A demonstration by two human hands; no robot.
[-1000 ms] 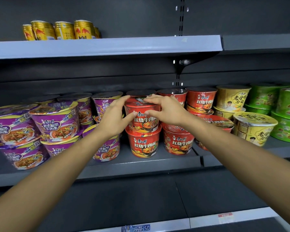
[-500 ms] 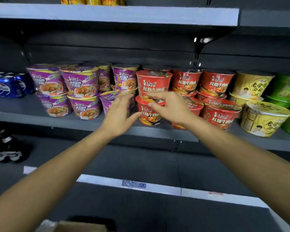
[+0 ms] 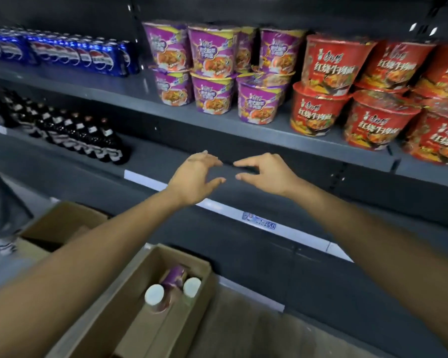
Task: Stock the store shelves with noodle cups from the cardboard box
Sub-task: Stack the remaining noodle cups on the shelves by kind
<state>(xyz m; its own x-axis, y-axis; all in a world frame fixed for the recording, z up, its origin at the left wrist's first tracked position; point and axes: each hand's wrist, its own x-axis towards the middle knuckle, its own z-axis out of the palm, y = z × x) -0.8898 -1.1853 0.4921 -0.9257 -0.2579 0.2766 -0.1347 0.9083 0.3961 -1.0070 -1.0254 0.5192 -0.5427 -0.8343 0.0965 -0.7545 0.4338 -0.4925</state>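
Much done already, by the look of it. Up on the long grey shelf (image 3: 217, 125): lots of noodle cups, stacked two high. To the left, the purple cups (image 3: 212, 73). Just beside them on the right, the red cups (image 3: 347, 99). Packed close, with bright food pictures on the sides and flat lids on top. Not much bare room along the front.

Down low, under the shelves, the cardboard box (image 3: 130, 319). Open at the top, with plain brown walls. Only a few cups inside, all at the far end, and nothing but brown cardboard in the nearer part. So not much left to put up, most likely.

Between shelf and box, out in front, the left hand (image 3: 194, 177) and the right hand (image 3: 267, 174). Both spread, with loose, slightly bent fingers and nothing in them. Close together, tips facing, not touching.

Smallest of all, the last cups in the box. One purple cup (image 3: 172, 277) on its side. Right against it, two white-bottomed cups (image 3: 154, 295), upside down. Too blurry to read.
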